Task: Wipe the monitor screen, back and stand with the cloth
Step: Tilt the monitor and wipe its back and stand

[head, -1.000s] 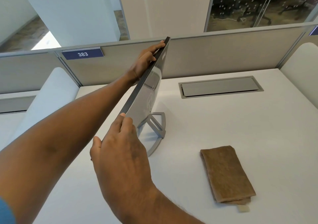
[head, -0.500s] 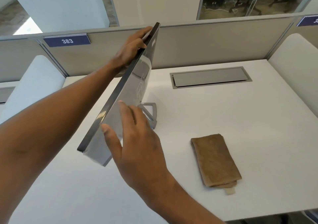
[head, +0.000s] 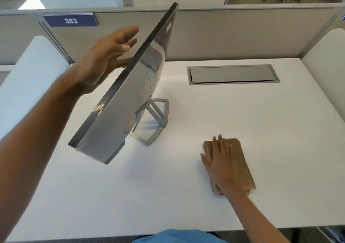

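A thin silver monitor stands edge-on to me on its grey frame stand, its shiny back turned to the right and its screen side hidden. My left hand hovers just left of the monitor's top edge, fingers spread and loose, holding nothing; whether a fingertip touches the edge I cannot tell. A folded brown cloth lies flat on the white desk to the right of the stand. My right hand rests palm-down on the cloth's left half with straight fingers.
A grey cable hatch is set into the desk behind the cloth. Beige partition panels close off the back, with a blue "383" label. White rounded dividers flank both sides.
My left hand has let go of the monitor's top edge and opened. My right hand left the monitor's near edge and came down onto the cloth.
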Demonstrator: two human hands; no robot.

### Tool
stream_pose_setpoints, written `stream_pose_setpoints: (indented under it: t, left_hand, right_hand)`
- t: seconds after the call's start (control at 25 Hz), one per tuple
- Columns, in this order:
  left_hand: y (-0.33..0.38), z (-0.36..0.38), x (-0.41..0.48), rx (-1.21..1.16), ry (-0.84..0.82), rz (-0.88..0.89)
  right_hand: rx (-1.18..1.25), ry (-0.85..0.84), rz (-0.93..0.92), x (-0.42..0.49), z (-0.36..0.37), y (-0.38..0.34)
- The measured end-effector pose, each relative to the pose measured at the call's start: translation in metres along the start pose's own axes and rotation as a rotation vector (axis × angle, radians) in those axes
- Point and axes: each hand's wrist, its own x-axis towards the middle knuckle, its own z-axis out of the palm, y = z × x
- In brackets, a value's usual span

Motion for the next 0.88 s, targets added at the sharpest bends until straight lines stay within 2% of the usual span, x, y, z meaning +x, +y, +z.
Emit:
stream_pose_setpoints:
  t: [0.08, 0.36, 0.52, 0.6, 0.68, 0.88]
  left_hand:
    - [-0.001, -0.001, -0.026, -0.010, 0.024, -0.030]
    - [-0.006, 0.015, -0.093, -0.093, -0.005, -0.077]
    - [-0.004, 0.020, -0.098, -0.082, -0.009, -0.059]
    - [-0.004, 0.020, -0.097, -0.065, -0.010, -0.057]
    - [-0.004, 0.019, -0.097, -0.073, -0.010, -0.062]
    - [-0.006, 0.019, -0.096, -0.056, -0.003, -0.064]
  right_hand:
    - [-0.062, -0.073, -0.016, -0.006, 0.014, 0.019]
    - [-0.101, -0.116, -0.092, -0.016, 0.036, 0.018]
    - [-0.029, -0.081, -0.382, -0.031, 0.040, -0.029]
    - [0.051, -0.130, -0.570, -0.035, 0.040, -0.067]
    - [0.087, -0.195, -0.672, -0.037, 0.044, -0.097]
    - [0.025, -0.198, -0.640, -0.036, 0.057, -0.108]
